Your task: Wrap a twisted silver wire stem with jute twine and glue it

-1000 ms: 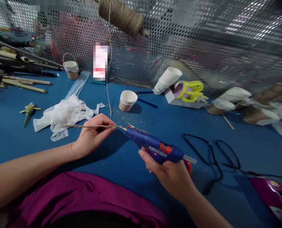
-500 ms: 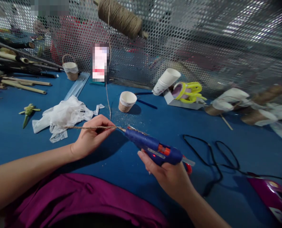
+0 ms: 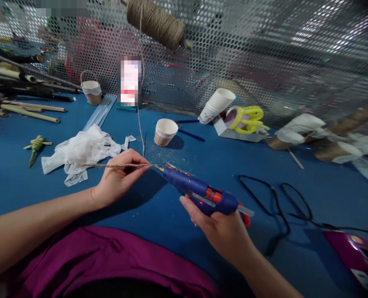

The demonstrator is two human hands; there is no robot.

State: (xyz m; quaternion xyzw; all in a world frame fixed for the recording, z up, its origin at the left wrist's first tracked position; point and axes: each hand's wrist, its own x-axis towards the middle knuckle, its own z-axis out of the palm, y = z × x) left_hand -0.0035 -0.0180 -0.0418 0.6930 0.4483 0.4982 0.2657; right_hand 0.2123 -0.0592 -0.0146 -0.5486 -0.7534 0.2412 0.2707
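Note:
Between thumb and fingers, my left hand [image 3: 122, 176] pinches a length of brown twine [image 3: 101, 165], whose free end sticks out to the left. From the same fingers a thin strand rises to the twine spool [image 3: 154, 22] hung on the mesh. My right hand [image 3: 219, 229] is wrapped round a blue hot glue gun [image 3: 199, 188] with a clear glue stick at its back and a small red light lit. The gun's nozzle meets the twine just right of my left fingertips. Beyond both hands stands a paper cup [image 3: 165, 132] wrapped in twine below a white band.
White lace [image 3: 84, 151] lies left, beside a small green woven figure [image 3: 37, 147]. Farther back are a handled cup basket [image 3: 91, 92], a phone, stacked cups [image 3: 217, 105] and yellow-handled scissors [image 3: 246, 120]. A black cord [image 3: 275, 198] loops at right, near a purple power strip [image 3: 353, 256].
Almost nothing differs. The glue gun nozzle stays at the twine by my left fingertips, and the whole view has shifted only slightly.

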